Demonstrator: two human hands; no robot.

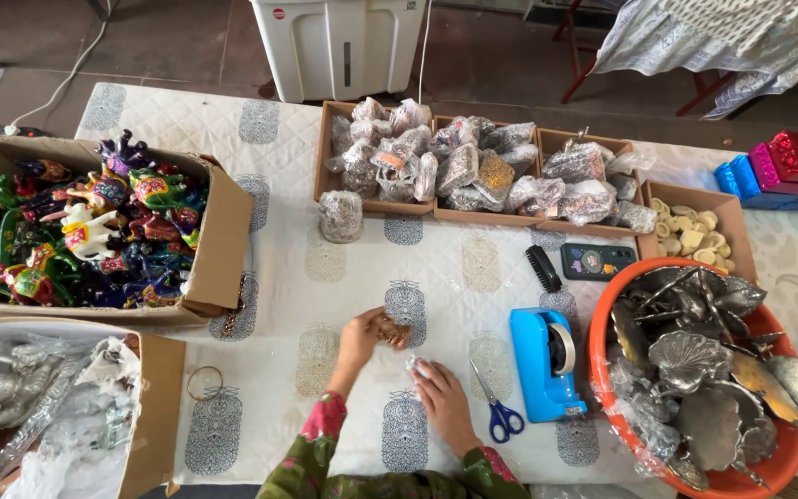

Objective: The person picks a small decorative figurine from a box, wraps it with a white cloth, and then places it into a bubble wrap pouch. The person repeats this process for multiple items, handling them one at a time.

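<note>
Brown trinket [393, 332] pinched in left hand [362, 338]; right hand [440, 394] pressed on clear wrap [415, 366] near table's [270, 277] front edge, scissors [499, 408] beside. Wrapping step seemingly underway; next needs trinket on wrap.

Your left hand [359, 338] and right hand [443, 399] are bare. You wear long sleeves [320, 434] in dark olive green with a bright pink and red flower print reaching the wrists.

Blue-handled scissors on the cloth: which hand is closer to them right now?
Right. The right hand rests on the cloth just left of the scissors, pressing a small clear-wrapped item. The left hand is farther left and up, holding a small brown piece.
</note>
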